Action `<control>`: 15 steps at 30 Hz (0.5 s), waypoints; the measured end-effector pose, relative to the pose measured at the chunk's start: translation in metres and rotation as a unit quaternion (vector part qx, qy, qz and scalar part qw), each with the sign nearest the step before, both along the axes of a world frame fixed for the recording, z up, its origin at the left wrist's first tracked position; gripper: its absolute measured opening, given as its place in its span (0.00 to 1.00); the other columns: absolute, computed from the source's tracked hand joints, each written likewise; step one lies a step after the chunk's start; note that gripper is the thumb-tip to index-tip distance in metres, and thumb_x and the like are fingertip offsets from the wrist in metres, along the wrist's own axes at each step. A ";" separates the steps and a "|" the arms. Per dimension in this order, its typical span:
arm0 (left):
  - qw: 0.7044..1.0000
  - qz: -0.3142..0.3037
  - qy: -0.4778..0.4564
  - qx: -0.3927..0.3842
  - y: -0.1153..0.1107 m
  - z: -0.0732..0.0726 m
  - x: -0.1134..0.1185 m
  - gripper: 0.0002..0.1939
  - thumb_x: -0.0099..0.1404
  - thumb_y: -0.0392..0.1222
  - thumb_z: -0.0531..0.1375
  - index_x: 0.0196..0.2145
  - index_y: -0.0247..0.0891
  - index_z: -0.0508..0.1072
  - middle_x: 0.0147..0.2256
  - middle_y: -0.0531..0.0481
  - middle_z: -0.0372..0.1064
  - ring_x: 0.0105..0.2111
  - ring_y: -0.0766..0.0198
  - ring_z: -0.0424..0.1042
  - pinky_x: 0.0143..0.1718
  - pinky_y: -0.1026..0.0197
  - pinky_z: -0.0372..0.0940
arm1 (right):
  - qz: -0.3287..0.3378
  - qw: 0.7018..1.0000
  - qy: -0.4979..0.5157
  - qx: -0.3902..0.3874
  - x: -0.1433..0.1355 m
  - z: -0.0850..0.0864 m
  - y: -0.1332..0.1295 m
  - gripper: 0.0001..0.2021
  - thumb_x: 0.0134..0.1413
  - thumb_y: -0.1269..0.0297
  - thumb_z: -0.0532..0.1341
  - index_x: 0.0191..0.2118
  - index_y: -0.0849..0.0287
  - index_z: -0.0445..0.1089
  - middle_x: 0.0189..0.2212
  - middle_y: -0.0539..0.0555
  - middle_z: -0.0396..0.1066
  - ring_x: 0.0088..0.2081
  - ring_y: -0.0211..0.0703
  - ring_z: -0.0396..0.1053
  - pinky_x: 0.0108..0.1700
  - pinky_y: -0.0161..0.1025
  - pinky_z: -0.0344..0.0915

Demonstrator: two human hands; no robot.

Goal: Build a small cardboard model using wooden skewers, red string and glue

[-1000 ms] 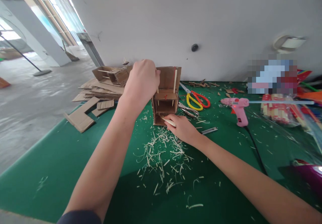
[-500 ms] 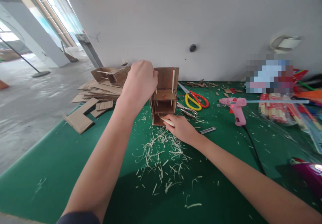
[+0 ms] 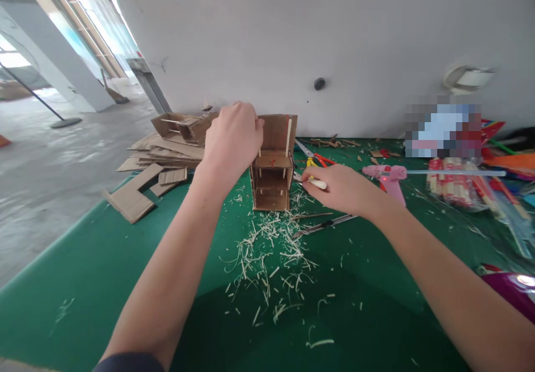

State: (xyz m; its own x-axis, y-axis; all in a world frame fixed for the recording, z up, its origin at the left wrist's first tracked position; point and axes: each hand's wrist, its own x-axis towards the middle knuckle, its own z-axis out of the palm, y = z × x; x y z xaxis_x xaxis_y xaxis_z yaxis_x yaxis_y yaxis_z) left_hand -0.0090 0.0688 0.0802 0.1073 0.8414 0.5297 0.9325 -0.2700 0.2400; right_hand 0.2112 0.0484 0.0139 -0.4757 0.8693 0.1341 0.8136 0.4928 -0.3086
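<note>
A small cardboard shelf model [image 3: 272, 161] stands upright on the green table, its compartments facing me and thin wooden sticks along its front. My left hand [image 3: 236, 135] is closed at the model's upper left edge; the fingertips are hidden behind the hand. To the right of the model, my right hand [image 3: 338, 189] pinches a short, pale wooden stick [image 3: 317, 183], apart from the cardboard. Beneath that hand lies a utility knife [image 3: 326, 225]. Scissors [image 3: 315, 157] with red and yellow handles are partly covered by the right hand.
Curly wood shavings [image 3: 270, 249] are scattered before the model. Flat cardboard pieces [image 3: 136, 191] and another cardboard construction [image 3: 181, 126] lie at the left. At the right are a pink glue gun [image 3: 390, 177] and bundled sticks [image 3: 451, 182]. A grey wall [image 3: 355, 48] rises behind the table.
My right hand has drawn back from the model's lowest compartment, moving right and slightly up with the stick. More of the utility knife shows. My left hand stays at the model.
</note>
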 end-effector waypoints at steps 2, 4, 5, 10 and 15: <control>1.000 -0.003 -0.008 0.011 0.000 0.000 0.001 0.12 0.66 0.42 0.50 0.32 0.38 0.72 0.40 0.39 0.72 0.44 0.48 0.71 0.47 0.45 0.64 | -0.001 0.995 -0.089 -0.033 0.003 0.005 0.000 0.11 0.58 0.60 0.52 0.39 0.54 0.70 0.25 0.52 0.72 0.24 0.40 0.63 0.26 0.39 0.53; 0.999 -0.015 -0.031 0.027 0.001 0.000 0.003 0.11 0.65 0.43 0.51 0.31 0.39 0.71 0.43 0.40 0.72 0.46 0.48 0.70 0.48 0.46 0.63 | 0.009 0.987 -0.134 -0.092 0.004 0.006 -0.002 0.14 0.56 0.58 0.53 0.43 0.55 0.71 0.30 0.54 0.74 0.26 0.42 0.66 0.26 0.39 0.55; 0.998 -0.026 -0.052 0.037 0.001 0.001 0.004 0.10 0.65 0.43 0.52 0.31 0.39 0.71 0.44 0.41 0.72 0.47 0.49 0.70 0.49 0.47 0.63 | 0.011 0.982 -0.146 -0.117 0.004 0.005 -0.004 0.17 0.55 0.56 0.54 0.46 0.56 0.70 0.32 0.55 0.74 0.27 0.44 0.67 0.25 0.40 0.55; 0.969 -0.098 -0.201 0.104 0.001 0.001 0.011 0.08 0.65 0.44 0.55 0.29 0.42 0.69 0.40 0.46 0.72 0.46 0.54 0.70 0.46 0.53 0.65 | 0.021 0.971 -0.196 -0.137 -0.005 -0.005 -0.009 0.29 0.50 0.47 0.56 0.54 0.59 0.68 0.46 0.63 0.72 0.42 0.56 0.71 0.33 0.45 0.63; 0.930 -0.116 -0.283 0.205 -0.006 0.010 0.012 0.09 0.66 0.40 0.56 0.27 0.40 0.68 0.28 0.52 0.69 0.28 0.66 0.72 0.32 0.61 0.68 | -0.021 0.962 -0.241 -0.125 -0.012 0.005 -0.019 0.22 0.55 0.53 0.53 0.49 0.61 0.71 0.50 0.67 0.67 0.46 0.60 0.69 0.37 0.48 0.63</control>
